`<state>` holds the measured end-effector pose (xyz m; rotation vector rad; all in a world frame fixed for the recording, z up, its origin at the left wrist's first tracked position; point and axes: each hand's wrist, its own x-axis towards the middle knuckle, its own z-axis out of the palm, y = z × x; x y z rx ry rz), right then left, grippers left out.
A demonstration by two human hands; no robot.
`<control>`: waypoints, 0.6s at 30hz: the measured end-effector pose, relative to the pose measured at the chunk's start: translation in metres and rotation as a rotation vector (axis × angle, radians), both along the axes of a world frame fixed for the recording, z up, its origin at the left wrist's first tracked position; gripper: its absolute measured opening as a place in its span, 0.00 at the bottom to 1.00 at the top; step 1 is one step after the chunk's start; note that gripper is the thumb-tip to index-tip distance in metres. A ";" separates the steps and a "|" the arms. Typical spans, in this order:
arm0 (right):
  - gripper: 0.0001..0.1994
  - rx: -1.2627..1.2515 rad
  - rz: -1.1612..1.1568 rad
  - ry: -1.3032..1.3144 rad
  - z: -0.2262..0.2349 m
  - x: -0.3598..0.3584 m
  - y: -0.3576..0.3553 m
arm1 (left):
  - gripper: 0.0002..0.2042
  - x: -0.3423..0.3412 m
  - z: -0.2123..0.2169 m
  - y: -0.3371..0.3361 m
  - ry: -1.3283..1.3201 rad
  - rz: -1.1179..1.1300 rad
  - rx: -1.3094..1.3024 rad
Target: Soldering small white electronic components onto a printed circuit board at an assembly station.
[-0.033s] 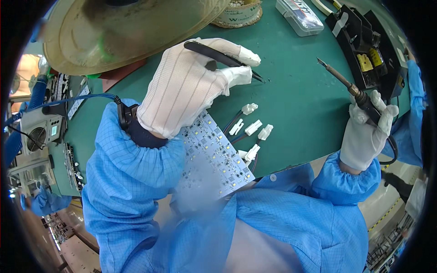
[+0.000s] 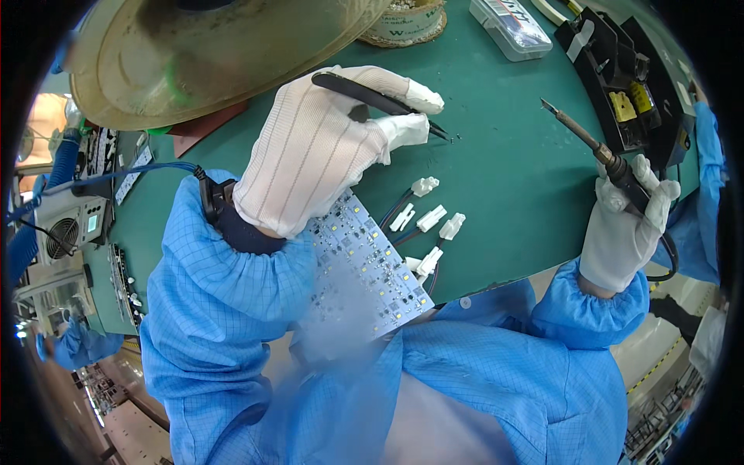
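My gloved left hand (image 2: 310, 147) is closed around black tweezers (image 2: 364, 94), whose tips point down at a few tiny dark parts (image 2: 456, 139) on the green mat. Out to the right, my gloved right hand (image 2: 624, 229) grips a soldering iron (image 2: 616, 167) by its dark handle, its tip held up and away to the left. A white circuit board (image 2: 364, 256) with many small components lies below my left wrist; my sleeve and a blur hide part of it. White plug connectors (image 2: 431, 218) on thin dark wires stick out from beside the board's right edge.
A large yellowish round cover (image 2: 217, 70) hangs over the far left. Behind sit a roll (image 2: 407, 25), a clear plastic box (image 2: 511, 31) and a black soldering-iron stand (image 2: 620, 101) with yellow inside. A blue cord (image 2: 116, 169) runs from my left wrist strap. A fan unit (image 2: 66, 229) stands left.
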<state>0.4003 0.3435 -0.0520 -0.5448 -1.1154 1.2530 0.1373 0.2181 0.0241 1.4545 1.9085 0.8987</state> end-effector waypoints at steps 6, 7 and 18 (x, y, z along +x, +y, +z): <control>0.21 0.051 -0.017 -0.046 -0.001 0.005 0.000 | 0.10 0.000 -0.014 0.005 -0.075 -0.029 0.056; 0.21 0.048 -0.009 -0.043 -0.004 0.004 0.000 | 0.10 -0.001 -0.014 0.003 -0.072 -0.021 0.053; 0.23 0.050 -0.069 -0.156 -0.007 0.007 0.000 | 0.10 -0.004 -0.011 0.003 -0.070 -0.026 0.021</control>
